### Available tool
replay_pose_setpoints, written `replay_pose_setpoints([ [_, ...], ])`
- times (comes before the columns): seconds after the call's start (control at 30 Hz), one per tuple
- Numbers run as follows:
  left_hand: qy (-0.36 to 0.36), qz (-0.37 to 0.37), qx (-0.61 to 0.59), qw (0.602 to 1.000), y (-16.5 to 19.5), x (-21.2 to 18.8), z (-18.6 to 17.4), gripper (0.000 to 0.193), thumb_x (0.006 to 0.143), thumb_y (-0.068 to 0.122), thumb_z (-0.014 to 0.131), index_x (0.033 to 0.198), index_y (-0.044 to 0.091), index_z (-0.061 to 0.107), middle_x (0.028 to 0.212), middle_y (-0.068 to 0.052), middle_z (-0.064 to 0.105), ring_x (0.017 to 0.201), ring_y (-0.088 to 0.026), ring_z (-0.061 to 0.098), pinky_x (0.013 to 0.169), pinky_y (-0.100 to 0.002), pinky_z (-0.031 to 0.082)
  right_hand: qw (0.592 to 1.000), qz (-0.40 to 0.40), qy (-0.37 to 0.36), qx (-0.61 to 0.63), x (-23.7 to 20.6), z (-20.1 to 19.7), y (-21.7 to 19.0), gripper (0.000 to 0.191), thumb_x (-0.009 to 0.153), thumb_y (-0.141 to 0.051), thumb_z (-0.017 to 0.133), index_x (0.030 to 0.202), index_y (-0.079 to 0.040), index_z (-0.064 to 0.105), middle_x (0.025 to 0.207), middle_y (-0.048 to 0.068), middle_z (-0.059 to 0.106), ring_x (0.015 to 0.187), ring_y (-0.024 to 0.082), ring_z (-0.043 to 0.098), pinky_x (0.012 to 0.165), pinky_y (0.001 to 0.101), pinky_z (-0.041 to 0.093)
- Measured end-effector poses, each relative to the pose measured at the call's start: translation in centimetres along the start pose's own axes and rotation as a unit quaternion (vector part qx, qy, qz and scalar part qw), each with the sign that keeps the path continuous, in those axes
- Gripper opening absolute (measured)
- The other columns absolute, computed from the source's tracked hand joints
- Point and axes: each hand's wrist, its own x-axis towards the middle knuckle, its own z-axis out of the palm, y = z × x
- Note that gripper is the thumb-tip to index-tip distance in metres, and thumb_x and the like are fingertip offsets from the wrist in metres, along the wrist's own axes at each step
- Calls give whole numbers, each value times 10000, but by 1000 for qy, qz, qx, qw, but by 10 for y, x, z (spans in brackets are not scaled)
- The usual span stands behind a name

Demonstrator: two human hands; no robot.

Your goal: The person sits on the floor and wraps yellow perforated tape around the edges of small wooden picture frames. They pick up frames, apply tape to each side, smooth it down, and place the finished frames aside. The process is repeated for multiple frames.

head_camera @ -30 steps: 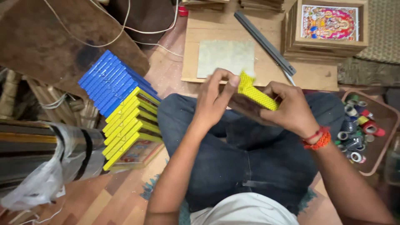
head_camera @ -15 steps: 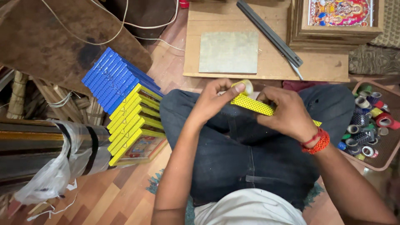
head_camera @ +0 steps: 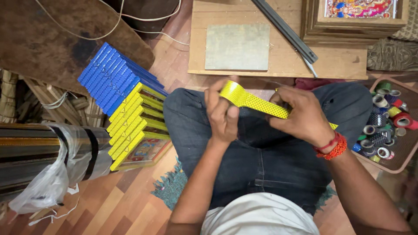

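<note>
Hands meet over the lap of a person sitting cross-legged in dark jeans [head_camera: 261, 161] on a wooden floor [head_camera: 109, 209]. The left hand [head_camera: 223, 114] is curled, fingers together, around the left end of a yellow dotted tape strip [head_camera: 257, 102], where the strip bends over in a glossy curve at the fingertips. The right hand [head_camera: 300, 117], with a red thread bracelet [head_camera: 332, 147] at the wrist, is closed over the right part of the same strip, and a short yellow end shows just beyond it near the wrist. The strip runs between the two hands, tilted slightly down to the right, above the knees; whether it is stuck along the edge of something underneath is hard to tell, since the hands cover it.

To the left of the knees stands a leaning stack of framed panels [head_camera: 126, 113], the far ones edged in blue, the near ones in yellow. Further left lies a bundle of long mouldings wrapped in clear plastic [head_camera: 48, 152]. Far from the person sits a low wooden board [head_camera: 278, 61] with a flat grey slab [head_camera: 237, 47] on it and a long dark metal bar [head_camera: 287, 30] lying at a slant. At the far right is a wooden framed colourful picture [head_camera: 357, 13], and nearer on the right a tray [head_camera: 402, 161] holding many rolls of coloured tape [head_camera: 383, 117]
</note>
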Motion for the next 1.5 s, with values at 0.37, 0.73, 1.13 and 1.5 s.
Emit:
replay_pose_setpoints([
  [0.37, -144, -54, -29, 988, -33, -25, 8, 1075, 923, 453, 787, 1670, -3, 163, 1748, -209, 222, 1598, -344, 322, 1319, -442, 283, 1000, 5, 11, 9, 1, -9, 9, 382, 685, -119, 830, 1025, -50, 670, 838, 94, 690, 741, 239, 692, 685, 343, 531],
  [0.73, -94, -150, -94, 980, -41, -35, 17, 1159, 861, 317, 874, 1683, 42, 106, 1663, -175, 390, 1405, -261, 525, 1216, -393, 416, 942, -184, 140, -243, -30, 40, -22, 455, 956, -43, 648, 1401, 22, 584, 1513, 208, 549, 1449, 348, 500, 1226, 522, 298],
  [1.13, -109, -224, -152, 956, -44, -40, 16, 1263, 829, 291, 900, 1709, 61, 23, 1205, -104, 672, 1108, -199, 663, 1080, -330, 520, 993, -101, 62, 17, 4, 24, -26, 337, 925, -63, 716, 1256, -51, 657, 1202, 146, 734, 1142, 316, 699, 991, 417, 535],
  [1.5, -70, -173, -157, 970, -85, -49, 18, 1292, 802, 345, 942, 1715, 81, 67, 1672, -100, 348, 1427, -217, 455, 1256, -369, 360, 992, -109, 26, -62, -17, 5, 19, 388, 928, -70, 695, 1314, -72, 657, 1227, 131, 727, 1164, 296, 684, 1107, 484, 469],
])
